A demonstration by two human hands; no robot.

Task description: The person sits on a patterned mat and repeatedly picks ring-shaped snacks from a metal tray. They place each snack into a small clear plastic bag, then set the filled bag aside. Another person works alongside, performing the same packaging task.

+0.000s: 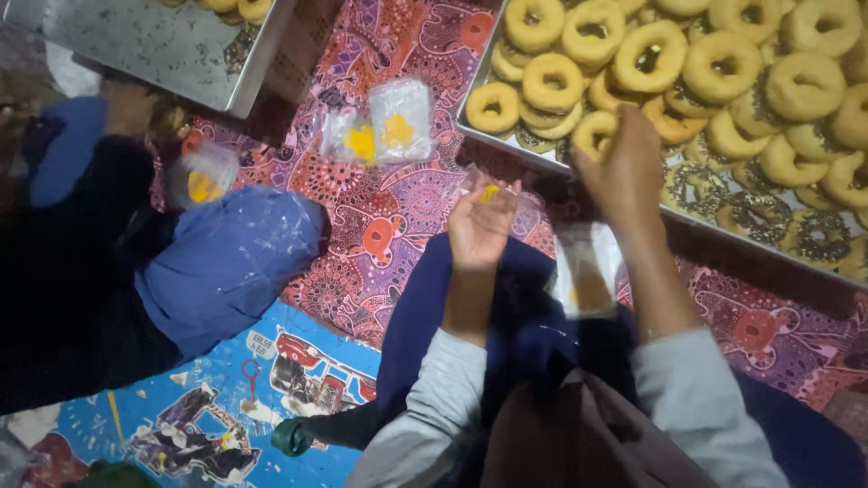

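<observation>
Right hand (624, 172) grasping ring-shaped doughnut (594, 134), left hand (481, 221) pinching clear crinkly bag (493, 188)

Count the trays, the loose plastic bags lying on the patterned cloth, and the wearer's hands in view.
Metal trays: 2, one full of doughnuts, one at top left
Clear plastic bags on the cloth: 2
Hands: 2, left hand, right hand
Total: 6

doughnuts (723, 68) on tray (542, 158), plastic bags (384, 131) left of it on cloth (380, 226)
</observation>
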